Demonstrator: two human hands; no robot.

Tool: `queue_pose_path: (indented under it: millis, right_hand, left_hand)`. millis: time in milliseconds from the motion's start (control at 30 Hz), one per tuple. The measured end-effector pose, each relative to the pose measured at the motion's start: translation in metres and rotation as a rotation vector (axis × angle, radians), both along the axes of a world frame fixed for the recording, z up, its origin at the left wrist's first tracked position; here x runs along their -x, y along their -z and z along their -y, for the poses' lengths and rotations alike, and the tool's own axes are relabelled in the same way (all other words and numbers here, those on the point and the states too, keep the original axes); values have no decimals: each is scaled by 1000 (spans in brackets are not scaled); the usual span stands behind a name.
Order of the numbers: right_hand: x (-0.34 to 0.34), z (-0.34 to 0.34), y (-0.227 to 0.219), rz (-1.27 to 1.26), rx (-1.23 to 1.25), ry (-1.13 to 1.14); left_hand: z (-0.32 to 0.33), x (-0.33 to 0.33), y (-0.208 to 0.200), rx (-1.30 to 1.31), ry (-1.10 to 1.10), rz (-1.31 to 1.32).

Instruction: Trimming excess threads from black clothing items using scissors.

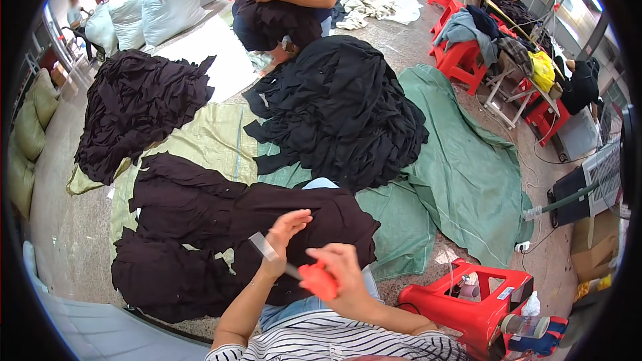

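My right hand (341, 274) is closed round a red object (319, 282); its exact kind is partly hidden by my fingers. A flat, shiny, tape-like strip (263, 245) runs in line with it past the wrist of my left hand (284, 237). That hand is raised with its fingers stretched out, palm toward the right, beside the strip. Whether the strip sticks to the hand, I cannot tell. Below both hands, dark brown cloth pieces (301, 217) lie spread in front of my lap. More dark cloth (164, 277) is bunched to the left.
A big black cloth heap (341, 103) and a brown one (137, 103) rest beyond, on green (461, 174) and yellow sheets (207, 130). A person (287, 0) sits behind them handling dark cloth. A red stool (461, 301) with a clear jar (525, 325) stands near right.
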State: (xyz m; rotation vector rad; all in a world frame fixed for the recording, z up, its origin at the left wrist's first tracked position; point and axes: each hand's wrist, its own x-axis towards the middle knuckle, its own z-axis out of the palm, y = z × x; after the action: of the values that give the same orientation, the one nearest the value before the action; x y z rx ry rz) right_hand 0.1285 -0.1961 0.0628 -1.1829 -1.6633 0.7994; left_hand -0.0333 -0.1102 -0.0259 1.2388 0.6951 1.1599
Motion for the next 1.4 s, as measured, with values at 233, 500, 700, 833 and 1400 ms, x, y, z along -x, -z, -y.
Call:
queue_pose_path:
  millis: [233, 500, 700, 833, 1400]
  right_hand:
    - [2, -1, 47, 208, 388, -653]
    - [-4, -12, 90, 366, 487, -736]
    - [-51, -65, 38, -121, 448, -709]
    - [-109, -127, 14, -375, 346, -26]
    - [-57, -396, 375, -138, 1063, 527]
  left_hand:
    - [-6, 113, -3, 437, -175, 438]
    - [-28, 100, -22, 265, -239, -208]
    - [-73, 89, -34, 262, -308, -404]
    - [-152, 83, -39, 184, -178, -508]
    - [-409, 24, 289, 531, -110, -762]
